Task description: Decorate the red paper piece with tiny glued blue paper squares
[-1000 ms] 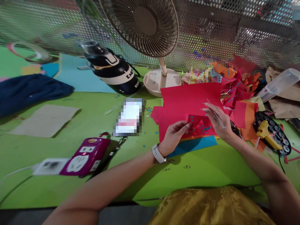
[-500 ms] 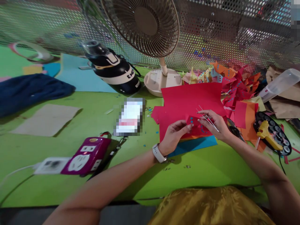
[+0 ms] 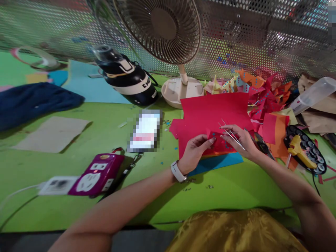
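Note:
My left hand (image 3: pixel 193 154), with a white watch on the wrist, pinches a small red paper piece (image 3: pixel 216 134) that has blue dots on it. Metal tweezers (image 3: pixel 233 136) are held in my right hand (image 3: pixel 241 140), their tips pointing up and left above the red paper. Something tiny shows at the right fingertips, too small to name. Beneath both hands lie large red sheets (image 3: pixel 204 112), with a blue sheet (image 3: pixel 223 162) sticking out at the near edge.
A fan (image 3: pixel 181 91) and a black bottle (image 3: pixel 131 80) stand behind. Left are a phone (image 3: pixel 145 131) and a purple power strip (image 3: pixel 98 175). Dotted paper scraps (image 3: pixel 262 91), black scissors (image 3: pixel 261 143) and a yellow glue gun (image 3: pixel 299 152) lie right.
My right hand has shifted slightly right and down with the tweezers. The small red piece is tilted a little differently in my left hand, which has barely moved.

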A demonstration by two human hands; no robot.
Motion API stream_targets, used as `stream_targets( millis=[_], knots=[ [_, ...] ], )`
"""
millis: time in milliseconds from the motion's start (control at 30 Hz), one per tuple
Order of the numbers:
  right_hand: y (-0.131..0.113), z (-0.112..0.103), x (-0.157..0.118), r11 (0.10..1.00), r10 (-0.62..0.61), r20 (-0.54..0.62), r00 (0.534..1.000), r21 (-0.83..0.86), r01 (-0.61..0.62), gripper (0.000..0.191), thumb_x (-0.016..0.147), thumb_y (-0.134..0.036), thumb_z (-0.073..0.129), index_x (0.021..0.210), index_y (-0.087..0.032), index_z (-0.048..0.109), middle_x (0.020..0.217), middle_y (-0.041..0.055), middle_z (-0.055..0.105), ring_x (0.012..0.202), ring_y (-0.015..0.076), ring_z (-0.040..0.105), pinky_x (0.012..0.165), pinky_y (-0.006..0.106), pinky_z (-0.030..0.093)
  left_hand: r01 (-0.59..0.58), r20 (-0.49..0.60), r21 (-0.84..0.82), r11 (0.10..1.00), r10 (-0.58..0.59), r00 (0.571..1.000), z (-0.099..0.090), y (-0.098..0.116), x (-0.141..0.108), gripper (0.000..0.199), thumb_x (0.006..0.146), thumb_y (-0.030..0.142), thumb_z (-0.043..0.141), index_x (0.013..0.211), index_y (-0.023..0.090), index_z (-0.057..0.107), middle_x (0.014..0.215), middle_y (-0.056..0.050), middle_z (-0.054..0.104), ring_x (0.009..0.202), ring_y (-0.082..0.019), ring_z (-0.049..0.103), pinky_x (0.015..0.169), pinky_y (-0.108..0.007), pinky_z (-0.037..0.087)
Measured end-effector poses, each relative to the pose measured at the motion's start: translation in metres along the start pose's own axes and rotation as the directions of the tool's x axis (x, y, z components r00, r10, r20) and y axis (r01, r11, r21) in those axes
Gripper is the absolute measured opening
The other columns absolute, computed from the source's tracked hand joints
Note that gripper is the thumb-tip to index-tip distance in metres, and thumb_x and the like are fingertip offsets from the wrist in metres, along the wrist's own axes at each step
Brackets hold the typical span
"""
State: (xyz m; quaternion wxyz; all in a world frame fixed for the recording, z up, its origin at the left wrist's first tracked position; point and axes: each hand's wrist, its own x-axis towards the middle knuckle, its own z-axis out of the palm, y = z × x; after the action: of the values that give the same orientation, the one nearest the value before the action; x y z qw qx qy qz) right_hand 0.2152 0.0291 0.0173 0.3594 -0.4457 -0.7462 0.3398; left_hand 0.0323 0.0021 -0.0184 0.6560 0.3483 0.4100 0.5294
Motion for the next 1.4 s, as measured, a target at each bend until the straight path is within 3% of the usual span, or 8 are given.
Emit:
stream_targets(
  millis=[333, 467, 667, 1233, 1400],
  knots=[
    [0.0018, 0.0023, -0.0015, 0.999, 0.032, 0.027, 0.999, 0.034, -0.033, 0.026, 0.086, -0.036, 0.06, 0.11, -0.026, 0.063, 0.089, 0.0023, 0.069, 0.081, 0.0156, 0.065, 0.074, 0.03, 0.052, -0.008, 0.021, -0.021, 1.0, 0.009, 1.0, 0.0015, 0.0025, -0.0013, 0.026, 0.061, 0.032, 0.084, 0.073, 0.017, 0.066, 0.07, 0.0, 0.068, 0.065, -0.011, 0.06, 0.066, -0.024, 0.05],
    [0.0055, 0.0046, -0.0036, 1.0, 0.01, 0.044, 0.999, 0.0, -0.01, 0.028, 0.087, -0.041, 0.058, 0.112, -0.027, 0.063, 0.091, 0.0025, 0.069, 0.084, 0.0169, 0.066, 0.075, 0.031, 0.052, -0.054, 0.017, -0.084, 0.995, 0.056, 0.998, 0.0022, 0.0022, 0.0007, 0.044, 0.062, 0.022, 0.083, 0.101, 0.021, 0.064, 0.082, 0.003, 0.066, 0.078, -0.012, 0.063, 0.077, -0.026, 0.052],
    [0.0052, 0.0077, -0.0047, 0.997, -0.053, 0.037, 0.998, -0.061, 0.055, 0.026, 0.088, -0.038, 0.058, 0.111, -0.027, 0.063, 0.093, 0.0028, 0.069, 0.084, 0.0168, 0.065, 0.079, 0.032, 0.051, -0.066, -0.024, -0.097, 0.993, 0.064, 0.998, -0.0007, -0.0011, 0.0025, 0.061, 0.066, 0.017, 0.08, 0.12, 0.027, 0.054, 0.072, 0.01, 0.055, 0.068, -0.006, 0.057, 0.073, -0.02, 0.05],
    [0.0038, 0.0092, -0.0057, 0.994, -0.069, 0.073, 0.995, -0.081, 0.075, 0.025, 0.087, -0.033, 0.06, 0.11, -0.026, 0.064, 0.096, 0.0035, 0.07, 0.087, 0.0175, 0.065, 0.08, 0.033, 0.051, -0.033, -0.053, -0.071, 0.997, 0.029, 0.998, 0.0008, 0.0016, 0.0011, 0.044, 0.068, 0.026, 0.079, 0.109, 0.022, 0.064, 0.071, 0.006, 0.058, 0.069, -0.007, 0.056, 0.069, -0.019, 0.047],
    [0.0031, 0.0038, -0.0028, 1.0, -0.026, 0.04, 0.999, -0.012, 0.026, 0.026, 0.085, -0.038, 0.062, 0.109, -0.027, 0.064, 0.092, 0.002, 0.07, 0.082, 0.0163, 0.066, 0.077, 0.031, 0.052, -0.021, -0.085, -0.196, 0.98, 0.004, 0.996, 0.0004, 0.0022, 0.0033, 0.039, 0.075, 0.041, 0.071, 0.107, 0.02, 0.064, 0.07, 0.003, 0.058, 0.064, -0.009, 0.056, 0.059, -0.02, 0.046]
  ],
)
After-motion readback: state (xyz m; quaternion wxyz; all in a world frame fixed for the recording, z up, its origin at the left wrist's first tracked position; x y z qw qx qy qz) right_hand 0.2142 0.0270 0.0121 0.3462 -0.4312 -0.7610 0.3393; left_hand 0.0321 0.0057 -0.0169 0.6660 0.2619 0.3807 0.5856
